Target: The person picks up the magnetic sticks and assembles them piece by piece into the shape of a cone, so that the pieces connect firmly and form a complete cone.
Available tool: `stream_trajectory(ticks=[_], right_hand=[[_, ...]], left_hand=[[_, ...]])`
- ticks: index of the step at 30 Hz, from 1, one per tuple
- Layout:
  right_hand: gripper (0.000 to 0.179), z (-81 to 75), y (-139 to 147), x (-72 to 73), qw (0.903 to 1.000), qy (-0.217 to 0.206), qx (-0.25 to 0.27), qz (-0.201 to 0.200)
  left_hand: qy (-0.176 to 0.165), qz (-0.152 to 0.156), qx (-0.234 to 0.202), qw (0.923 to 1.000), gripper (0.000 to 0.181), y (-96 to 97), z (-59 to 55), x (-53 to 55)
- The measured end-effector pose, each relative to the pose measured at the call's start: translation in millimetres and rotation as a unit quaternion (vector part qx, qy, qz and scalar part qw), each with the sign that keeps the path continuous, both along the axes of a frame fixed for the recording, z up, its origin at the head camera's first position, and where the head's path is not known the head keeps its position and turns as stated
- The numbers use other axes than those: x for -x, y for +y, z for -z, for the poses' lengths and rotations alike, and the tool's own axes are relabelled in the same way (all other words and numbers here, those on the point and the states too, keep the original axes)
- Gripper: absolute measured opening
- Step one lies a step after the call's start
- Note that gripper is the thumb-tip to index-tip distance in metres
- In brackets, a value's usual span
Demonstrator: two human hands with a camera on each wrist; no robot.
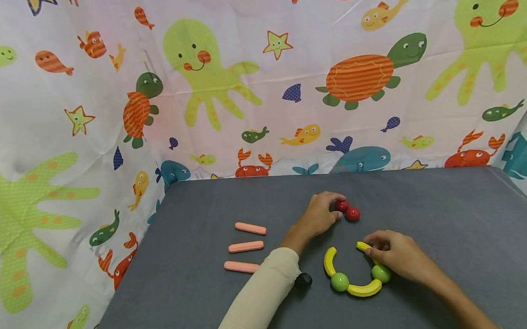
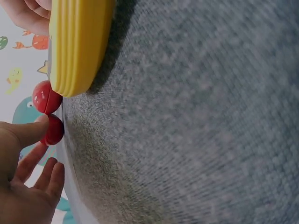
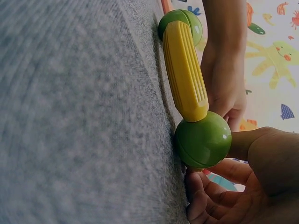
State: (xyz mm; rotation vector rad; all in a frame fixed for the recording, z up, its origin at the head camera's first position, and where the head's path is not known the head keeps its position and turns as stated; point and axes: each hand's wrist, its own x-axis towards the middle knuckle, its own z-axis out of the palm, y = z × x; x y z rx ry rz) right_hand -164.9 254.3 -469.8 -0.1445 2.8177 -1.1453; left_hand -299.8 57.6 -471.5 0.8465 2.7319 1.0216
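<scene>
My left hand (image 1: 320, 213) reaches over the far part of the table, its thumb and forefinger pinching a red ball (image 2: 55, 130). A second red ball (image 1: 353, 214) sits right against the first. Nearer to me, my right hand (image 1: 395, 251) holds a curved yellow piece (image 1: 362, 246) between thumb and fingers, much of it hidden. That piece meets a green ball (image 3: 204, 140), which adjoins another yellow curved piece (image 1: 365, 289). From there a second green ball (image 1: 339, 282) and a third yellow piece (image 1: 330, 261) continue the chain, forming a ring with a gap at its far side.
Several pink sticks (image 1: 245, 246) lie in a column to the left, the nearest partly covered by my left sleeve (image 1: 261, 300). A small black object (image 1: 303, 280) shows beside that sleeve. Sea-animal cloth (image 1: 248, 92) hangs behind the grey table (image 1: 185, 296).
</scene>
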Motion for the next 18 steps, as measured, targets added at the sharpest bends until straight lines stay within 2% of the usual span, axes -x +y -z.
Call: stream_trajectory(ticks=[4,7,12,18], right_hand=[[0.021,-0.2,-0.6,-0.1,1.0000,0.002,-0.001,0.001],[0.022,-0.1,-1.0,-0.4,1.0000,0.002,-0.003,0.000],[0.022,0.1,-1.1,-0.7,1.0000,0.002,-0.001,0.002],[0.022,-0.2,-0.9,-0.9,1.0000,0.001,0.004,0.003]], left_hand=[[0.005,-0.022,-0.007,0.9997,0.031,1.5,0.0,0.8],[0.003,-0.033,-0.008,0.9994,0.033,1.4,0.7,0.4],[0.005,-0.035,0.000,0.9994,0.039,0.6,-0.3,-1.7],[0.001,-0.042,0.004,0.9991,0.034,-0.2,-0.6,-3.3]])
